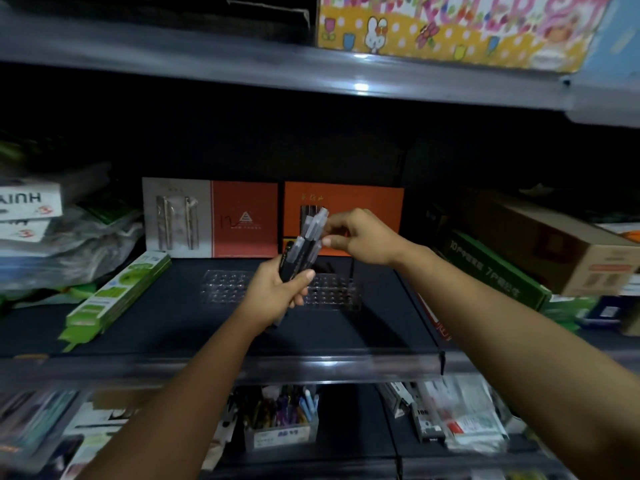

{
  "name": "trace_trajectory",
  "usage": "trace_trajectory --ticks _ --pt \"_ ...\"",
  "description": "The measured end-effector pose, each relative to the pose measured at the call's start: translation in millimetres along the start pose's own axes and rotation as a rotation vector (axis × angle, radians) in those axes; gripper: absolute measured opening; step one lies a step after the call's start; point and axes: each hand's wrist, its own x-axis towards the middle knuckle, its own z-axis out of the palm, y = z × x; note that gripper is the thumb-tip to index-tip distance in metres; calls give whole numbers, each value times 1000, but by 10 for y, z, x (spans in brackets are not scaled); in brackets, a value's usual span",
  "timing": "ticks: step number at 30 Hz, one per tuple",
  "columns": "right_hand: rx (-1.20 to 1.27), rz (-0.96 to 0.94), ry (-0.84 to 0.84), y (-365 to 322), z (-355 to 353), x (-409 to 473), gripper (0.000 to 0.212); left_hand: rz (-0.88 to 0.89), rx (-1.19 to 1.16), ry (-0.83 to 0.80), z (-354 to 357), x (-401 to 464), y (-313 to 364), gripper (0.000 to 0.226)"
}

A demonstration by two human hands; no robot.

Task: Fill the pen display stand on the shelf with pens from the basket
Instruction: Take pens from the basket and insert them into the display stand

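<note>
Left hand (277, 285) is gripping a bunch of pens (301, 251), fingers curled round the lower barrels, caps pointing up. Right hand (360, 237) is pinching the cap end of one pen at the top of the bunch, thumb and fingertips clamped on it. My read: it's singling out one pen to seat.

To do it well: pull that pen straight along its axis so the others aren't dragging out with it, keeping the left grip firm. Then bring it tip-down over an open hole and drop it in upright. Filling from the back row forward should be keeping the hands from knocking seated pens.

The display stand (332, 289) is sitting on the dark shelf (173, 323) right behind the hands, partly hidden by the left one. It's a clear plastic block with a grid of holes, two sections side by side. Holes in view are looking empty. Pens are dark-barrelled with translucent caps. Basket isn't in view.
</note>
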Motion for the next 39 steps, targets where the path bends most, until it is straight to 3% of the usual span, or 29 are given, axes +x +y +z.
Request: trace_trajectory --ticks 10,18,24,30,39 --pt "155 114 0 -104 19 -38 7 14 12 -34 1 -50 26 1" --pt "218 221 203 -37 -235 60 13 -44 130 27 -244 48 -24 6" --pt "59 257 328 74 -383 64 6 -83 295 27 -339 144 -149 9" --pt "-180 231 296 296 -345 113 3 -27 436 7 -224 218 -213 11" --pt "-288 218 236 524 -177 216 9 -32 493 -6 -98 315 -287 18"
